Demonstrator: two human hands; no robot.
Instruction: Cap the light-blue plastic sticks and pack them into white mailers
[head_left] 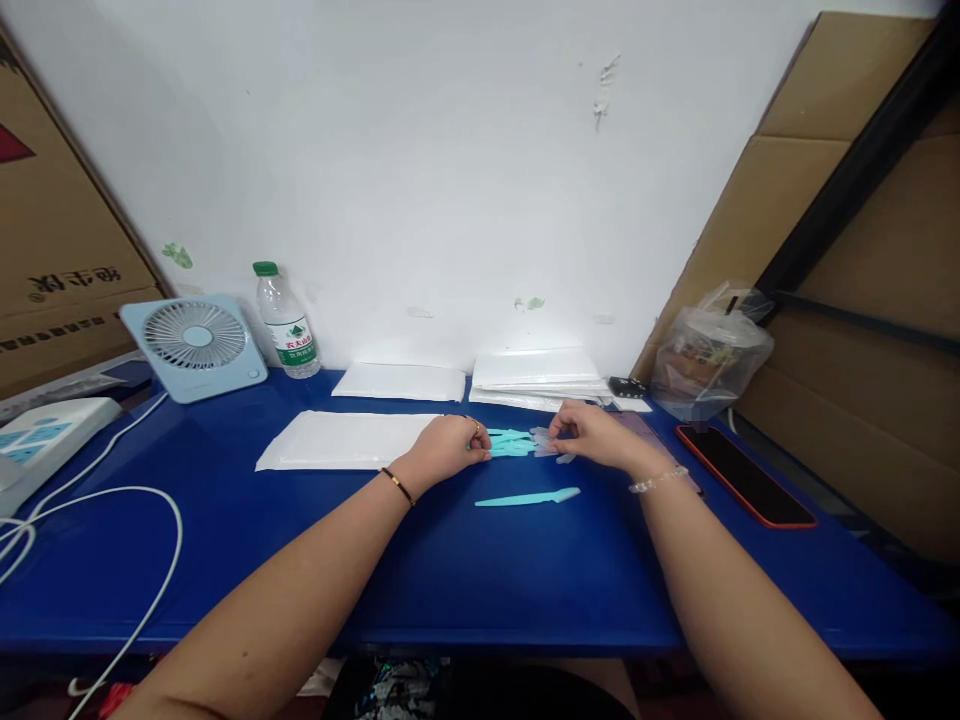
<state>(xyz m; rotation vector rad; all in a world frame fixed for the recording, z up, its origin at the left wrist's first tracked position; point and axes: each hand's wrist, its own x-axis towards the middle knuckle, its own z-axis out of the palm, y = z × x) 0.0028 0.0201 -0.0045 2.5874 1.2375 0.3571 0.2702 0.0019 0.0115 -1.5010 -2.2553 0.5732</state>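
Observation:
My left hand point(444, 449) is closed round the handle ends of a small bunch of turquoise plastic razors point(511, 443) lying on the blue table point(315, 560). My right hand point(596, 434) pinches the clear-capped ends of the same bunch from the other side. One more turquoise razor point(527, 497) lies alone on the table just in front of my hands. A white padded envelope point(341, 440) lies flat to the left of my left hand.
More white envelopes point(401, 381) and a stack of them point(538, 377) lie by the wall. A small fan point(193, 345), water bottle point(286, 320), white cables point(112, 520), a phone point(745, 473) and a plastic bag point(706, 355) surround the work area. Cardboard boxes stand both sides.

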